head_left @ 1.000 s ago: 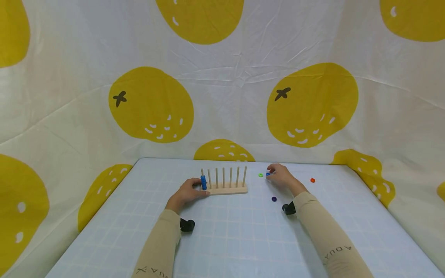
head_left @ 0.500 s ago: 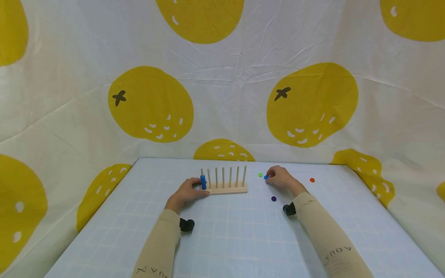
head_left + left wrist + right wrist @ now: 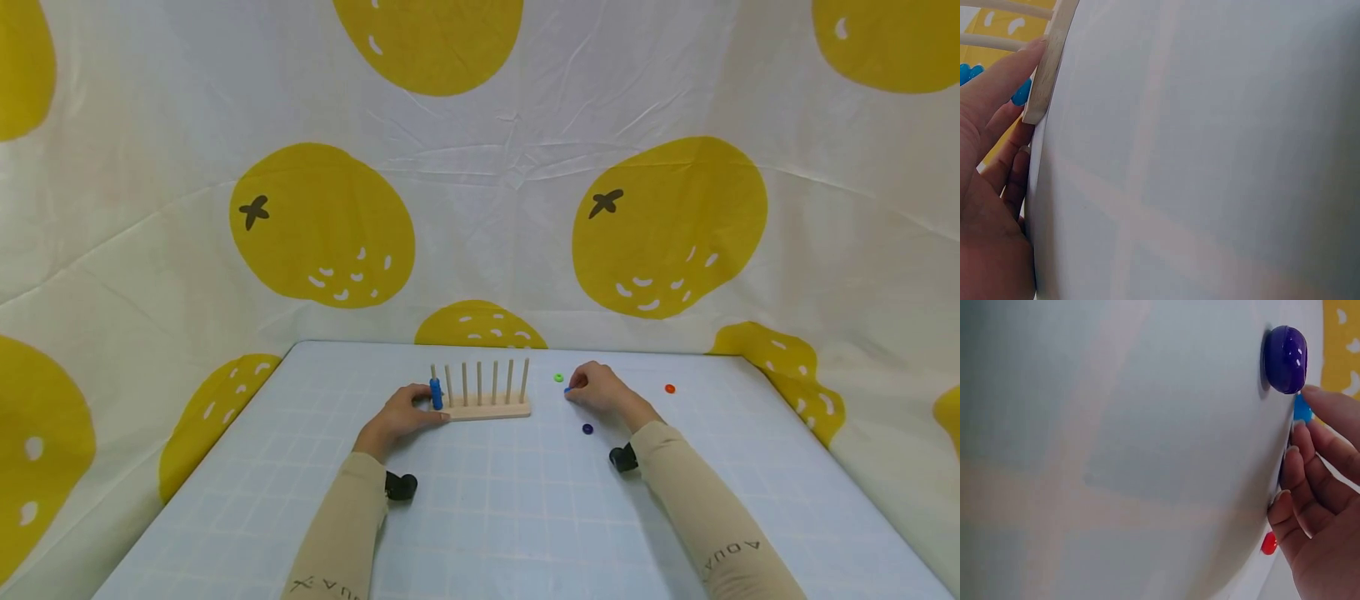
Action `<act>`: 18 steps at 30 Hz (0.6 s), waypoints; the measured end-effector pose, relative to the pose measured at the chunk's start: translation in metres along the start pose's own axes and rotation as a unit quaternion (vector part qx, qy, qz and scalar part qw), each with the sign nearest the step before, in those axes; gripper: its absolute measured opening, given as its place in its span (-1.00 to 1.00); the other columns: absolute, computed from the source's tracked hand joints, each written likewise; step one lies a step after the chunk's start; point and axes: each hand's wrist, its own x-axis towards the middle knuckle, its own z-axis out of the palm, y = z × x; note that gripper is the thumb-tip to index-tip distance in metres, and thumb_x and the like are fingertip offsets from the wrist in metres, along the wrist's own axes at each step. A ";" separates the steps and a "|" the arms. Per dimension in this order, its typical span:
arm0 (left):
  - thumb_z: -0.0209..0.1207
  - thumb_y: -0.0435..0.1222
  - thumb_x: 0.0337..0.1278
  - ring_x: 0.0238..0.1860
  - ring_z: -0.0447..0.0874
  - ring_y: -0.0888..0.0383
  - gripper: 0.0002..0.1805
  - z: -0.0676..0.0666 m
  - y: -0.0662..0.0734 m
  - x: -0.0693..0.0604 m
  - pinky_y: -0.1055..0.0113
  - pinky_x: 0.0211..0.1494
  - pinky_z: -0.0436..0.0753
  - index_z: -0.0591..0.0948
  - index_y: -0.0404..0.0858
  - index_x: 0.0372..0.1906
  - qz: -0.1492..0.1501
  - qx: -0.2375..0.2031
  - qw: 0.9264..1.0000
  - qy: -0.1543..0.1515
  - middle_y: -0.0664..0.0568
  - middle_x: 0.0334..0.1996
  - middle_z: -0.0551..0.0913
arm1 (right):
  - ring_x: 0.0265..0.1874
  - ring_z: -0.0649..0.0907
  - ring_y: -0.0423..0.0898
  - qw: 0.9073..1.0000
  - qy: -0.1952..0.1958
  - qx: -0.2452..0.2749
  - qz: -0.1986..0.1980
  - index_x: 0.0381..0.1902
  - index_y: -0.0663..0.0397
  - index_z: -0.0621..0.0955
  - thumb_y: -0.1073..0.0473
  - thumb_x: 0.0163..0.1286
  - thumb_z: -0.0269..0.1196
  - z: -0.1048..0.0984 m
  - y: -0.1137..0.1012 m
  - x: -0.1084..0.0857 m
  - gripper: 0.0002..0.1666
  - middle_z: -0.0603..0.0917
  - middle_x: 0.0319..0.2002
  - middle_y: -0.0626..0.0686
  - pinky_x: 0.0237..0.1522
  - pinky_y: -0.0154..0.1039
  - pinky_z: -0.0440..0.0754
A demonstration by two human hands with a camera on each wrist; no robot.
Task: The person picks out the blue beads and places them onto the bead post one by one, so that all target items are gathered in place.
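Observation:
A wooden peg rack (image 3: 491,412) stands on the table, its upright pegs in a row. Blue rings (image 3: 437,395) are stacked on the leftmost peg. My left hand (image 3: 405,414) grips the rack's left end, thumb along the front and fingers behind. The left wrist view has that thumb on the wooden base (image 3: 1052,65), next to some blue rings (image 3: 1021,92). Right of the rack, my right hand (image 3: 606,390) pinches a blue ring (image 3: 1302,410) between thumb and forefinger, low over the table; the other fingertips are near or on the surface.
A purple ring (image 3: 587,429) lies in front of my right hand. Beyond the hand, to its left, is a green ring (image 3: 558,377). An orange-red ring (image 3: 670,388) lies farther right. A fruit-print curtain (image 3: 510,208) hangs behind the table (image 3: 487,517).
My right hand has taken the blue ring between its fingertips and drawn it slightly nearer and to the left. My left hand keeps its hold on the rack.

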 end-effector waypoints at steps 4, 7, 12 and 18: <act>0.52 -0.08 0.05 0.49 0.25 -0.23 -0.28 0.000 -0.001 0.000 -0.18 0.53 0.22 0.57 -0.28 0.29 0.003 0.000 1.000 -0.001 -0.24 0.42 0.43 | -0.23 0.57 -0.01 1.000 -0.002 0.000 0.002 -0.20 0.16 0.68 0.15 0.39 0.38 0.001 -0.002 0.000 -0.82 0.66 -0.28 0.05 -0.01 -0.07 0.60; 0.52 -0.07 0.05 0.50 0.25 -0.23 -0.27 -0.001 -0.001 0.000 -0.18 0.53 0.22 0.57 -0.28 0.30 0.002 0.000 1.000 -0.002 -0.24 0.42 0.43 | -0.25 0.57 -0.02 1.000 -0.003 0.002 -0.011 -0.19 0.16 0.67 0.15 0.40 0.37 0.002 -0.005 -0.001 -0.82 0.65 -0.27 0.04 -0.04 -0.09 0.60; 0.52 -0.08 0.04 0.50 0.25 -0.23 -0.26 -0.001 0.000 0.000 -0.20 0.53 0.22 0.56 -0.27 0.32 -0.001 -0.006 1.000 -0.002 -0.24 0.42 0.42 | -0.29 0.57 -0.06 0.999 0.005 0.011 -0.043 -0.19 0.16 0.67 0.17 0.41 0.37 0.003 -0.012 -0.002 -0.84 0.66 -0.29 0.02 -0.11 -0.14 0.58; 0.52 -0.08 0.03 0.50 0.24 -0.23 -0.25 0.000 -0.001 0.001 -0.19 0.53 0.22 0.55 -0.28 0.32 0.001 -0.009 1.000 -0.002 -0.24 0.43 0.42 | -0.30 0.59 -0.09 0.997 0.021 0.016 -0.075 -0.19 0.17 0.67 0.18 0.39 0.39 0.004 -0.024 -0.008 -0.83 0.69 -0.29 0.00 -0.11 -0.16 0.60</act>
